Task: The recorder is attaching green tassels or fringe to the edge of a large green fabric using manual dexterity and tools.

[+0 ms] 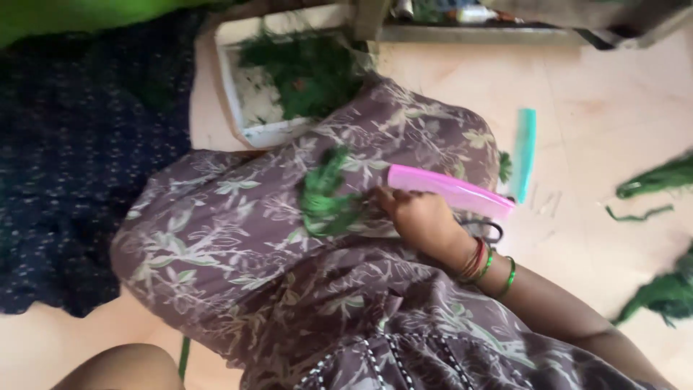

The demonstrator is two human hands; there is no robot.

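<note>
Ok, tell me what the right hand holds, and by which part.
The right hand holds a pink comb by its near end, the rest pointing away to the right. The left hand is out of view.

Soft daylight, bright floor glare top right, overall motion blur.

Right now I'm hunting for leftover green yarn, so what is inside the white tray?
The white tray holds a heap of loose green fibres over pale scraps. Its near right corner is covered by the floral-clothed knee, so what lies there cannot be seen.
</note>
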